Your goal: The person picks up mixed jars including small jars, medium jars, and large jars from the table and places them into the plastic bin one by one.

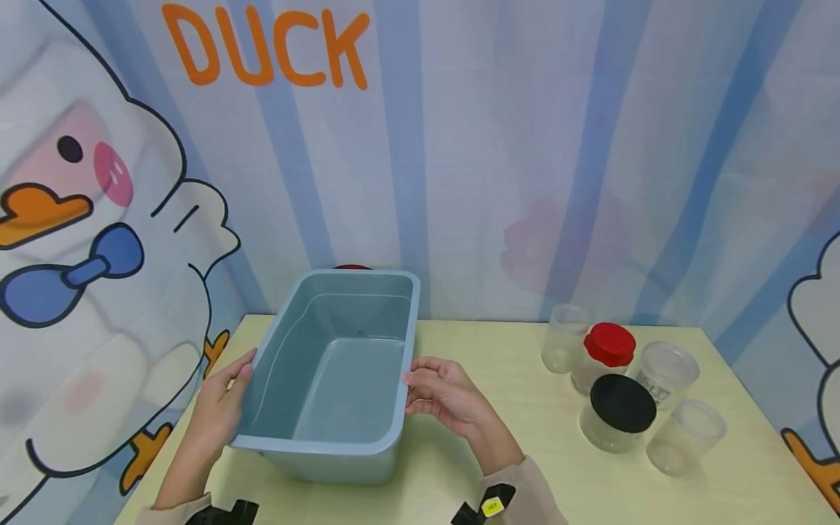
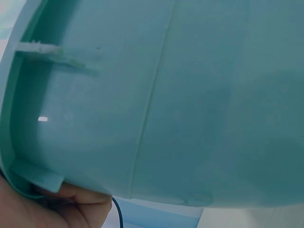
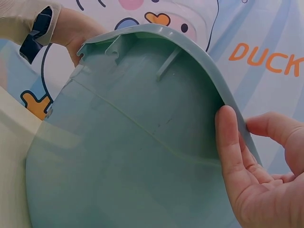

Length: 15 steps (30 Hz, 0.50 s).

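Observation:
A light blue-green plastic bin [image 1: 354,390] stands at the left half of the table with its open top toward me. Along its left rim, my left hand [image 1: 219,408] grips the edge, fingers under the lip in the left wrist view. On the opposite side my right hand [image 1: 449,397] pinches the right rim between thumb and fingers. The right wrist view shows the bin's outer wall [image 3: 123,156] and ribs under the rim, with the fingers of my right hand [image 3: 266,175] against it. Whether the base touches the table cannot be told.
At the right of the pale yellow table [image 1: 499,350] stand several clear jars, one with a red lid [image 1: 610,344] and one with a black lid [image 1: 623,403]. A red object [image 1: 352,267] peeks out behind the bin. A printed curtain [image 1: 472,160] hangs behind.

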Available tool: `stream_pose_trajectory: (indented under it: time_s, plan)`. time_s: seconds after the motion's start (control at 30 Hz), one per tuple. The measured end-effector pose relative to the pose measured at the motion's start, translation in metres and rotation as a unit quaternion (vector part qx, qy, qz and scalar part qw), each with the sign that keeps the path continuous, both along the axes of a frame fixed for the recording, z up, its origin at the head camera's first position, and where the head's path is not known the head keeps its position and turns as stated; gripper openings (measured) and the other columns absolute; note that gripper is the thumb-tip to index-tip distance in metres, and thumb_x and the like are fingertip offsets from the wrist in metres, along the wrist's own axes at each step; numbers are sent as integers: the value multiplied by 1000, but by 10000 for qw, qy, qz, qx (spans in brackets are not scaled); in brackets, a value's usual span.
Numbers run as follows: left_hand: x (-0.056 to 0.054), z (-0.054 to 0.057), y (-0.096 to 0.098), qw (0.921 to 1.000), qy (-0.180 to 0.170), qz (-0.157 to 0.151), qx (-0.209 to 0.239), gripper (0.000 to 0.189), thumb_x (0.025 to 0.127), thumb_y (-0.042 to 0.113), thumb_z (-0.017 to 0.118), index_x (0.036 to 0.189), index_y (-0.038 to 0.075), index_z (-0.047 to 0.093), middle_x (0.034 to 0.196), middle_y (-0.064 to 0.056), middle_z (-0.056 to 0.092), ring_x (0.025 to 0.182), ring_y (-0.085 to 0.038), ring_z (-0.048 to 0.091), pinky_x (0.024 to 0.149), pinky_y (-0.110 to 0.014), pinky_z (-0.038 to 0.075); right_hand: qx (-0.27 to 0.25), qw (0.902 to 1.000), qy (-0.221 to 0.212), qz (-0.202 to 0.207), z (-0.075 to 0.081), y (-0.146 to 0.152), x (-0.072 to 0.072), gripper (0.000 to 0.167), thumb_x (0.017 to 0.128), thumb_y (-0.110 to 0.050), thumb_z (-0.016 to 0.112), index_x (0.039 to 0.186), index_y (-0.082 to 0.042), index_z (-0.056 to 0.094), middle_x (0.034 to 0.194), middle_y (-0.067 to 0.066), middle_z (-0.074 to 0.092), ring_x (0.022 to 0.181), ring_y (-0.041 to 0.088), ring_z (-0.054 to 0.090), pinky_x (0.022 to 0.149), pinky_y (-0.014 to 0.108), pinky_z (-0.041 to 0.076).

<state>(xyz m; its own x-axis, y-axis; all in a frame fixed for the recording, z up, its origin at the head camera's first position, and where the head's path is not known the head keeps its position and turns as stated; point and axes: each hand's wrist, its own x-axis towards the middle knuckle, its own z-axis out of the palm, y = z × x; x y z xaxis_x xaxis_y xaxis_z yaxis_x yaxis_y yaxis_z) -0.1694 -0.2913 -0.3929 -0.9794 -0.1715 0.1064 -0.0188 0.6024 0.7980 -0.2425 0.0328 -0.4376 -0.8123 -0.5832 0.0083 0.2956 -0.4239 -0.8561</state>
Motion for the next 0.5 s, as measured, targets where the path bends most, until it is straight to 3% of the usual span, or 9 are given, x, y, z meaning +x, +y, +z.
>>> stream_pose_trajectory:
  time_s: [0.5]
  plan:
    - [-4,2,8,9994,-335,30,90,51,111,24,30,153,-5,28,154,-29,31,137,-48,35,107,-65,32,-26,9999,139,78,1,10,-1,12,98,6,51,100,-1,61,80,7,69,64,14,66,63,26,59]
